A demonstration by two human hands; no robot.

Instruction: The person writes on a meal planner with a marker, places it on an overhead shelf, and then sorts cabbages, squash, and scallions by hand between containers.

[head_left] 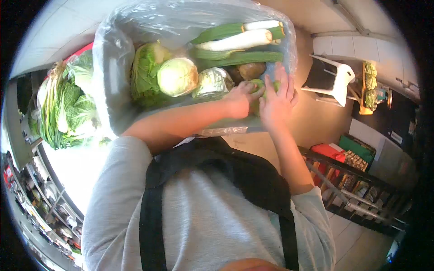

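Left hand (239,98) touches green vegetable (258,83); right hand (277,103) near bin's right edge (293,49).

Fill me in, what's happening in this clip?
Someone is reaching with both hands into a plastic-lined bin of vegetables. The left hand and right hand are close together at the bin's right end, on some green produce; the fingers hide whether it is gripped. Also in the bin are a pale round cabbage, a shiny wrapped bundle and white-and-green leeks. More leafy greens sit outside, to the left.
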